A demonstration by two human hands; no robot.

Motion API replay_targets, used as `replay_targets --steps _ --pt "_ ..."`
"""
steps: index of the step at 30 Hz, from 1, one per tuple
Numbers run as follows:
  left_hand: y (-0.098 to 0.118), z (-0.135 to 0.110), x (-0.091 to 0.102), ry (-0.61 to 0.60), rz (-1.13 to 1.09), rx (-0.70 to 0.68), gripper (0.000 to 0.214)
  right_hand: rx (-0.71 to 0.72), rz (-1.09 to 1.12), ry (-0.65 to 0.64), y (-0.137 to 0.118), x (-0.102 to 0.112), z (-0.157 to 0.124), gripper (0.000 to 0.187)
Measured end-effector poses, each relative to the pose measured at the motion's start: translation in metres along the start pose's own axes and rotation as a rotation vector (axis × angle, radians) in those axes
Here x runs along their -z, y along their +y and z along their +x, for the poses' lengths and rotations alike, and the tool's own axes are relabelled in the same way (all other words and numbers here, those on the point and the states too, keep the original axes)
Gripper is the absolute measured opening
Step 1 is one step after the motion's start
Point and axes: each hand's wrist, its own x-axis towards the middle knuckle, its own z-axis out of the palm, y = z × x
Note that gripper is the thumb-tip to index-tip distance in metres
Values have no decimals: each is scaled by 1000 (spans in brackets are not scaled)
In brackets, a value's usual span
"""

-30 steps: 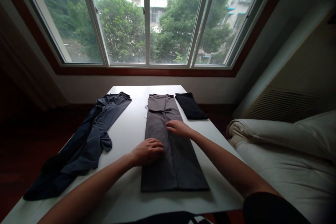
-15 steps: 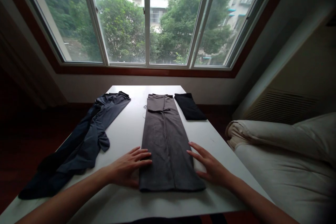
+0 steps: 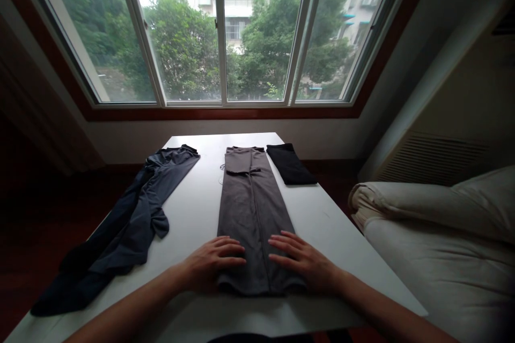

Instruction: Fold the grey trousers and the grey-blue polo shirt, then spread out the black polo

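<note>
A pair of dark grey trousers point(image 3: 257, 209), folded lengthwise, lies on the white table point(image 3: 193, 209) with the waist end toward the window. My left hand point(image 3: 213, 260) rests over the left edge near the hem, fingers stretched out on top of the cloth. On the other side, my right hand point(image 3: 301, 260) lies across the right edge with its fingers spread flat on the fabric. Both thumbs are hidden, so I cannot tell whether they are under the cloth. Between the hands the hem is slightly wavy.
Rumpled dark blue-grey clothing point(image 3: 137, 220) lies along the table's left edge. A folded black garment point(image 3: 292, 163) sits at the back right. To the right stands a pale cushioned seat point(image 3: 434, 236). A window point(image 3: 257, 53) is beyond the table.
Both hands have moved inward from the sides onto the trousers. Near the hem, the cloth is drawn slightly narrower and its edge has become wavy.
</note>
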Motion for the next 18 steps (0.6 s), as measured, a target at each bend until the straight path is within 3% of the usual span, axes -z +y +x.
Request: replay_targets --steps 2,4,9,14,18 --pt "3 -1 1 6 -17 34 58 10 0 39 0 -5 4 51" --pt "6 -4 5 15 -41 85 54 -69 24 75 3 -4 1 42" --pt "30 -14 29 26 -192 189 57 -225 277 113 -4 18 -11 44" --pt "73 -17 81 2 -367 206 39 -178 513 -16 -44 58 10 40" --pt "110 -14 131 -29 -439 149 41 -25 728 -1 -72 94 31 47"
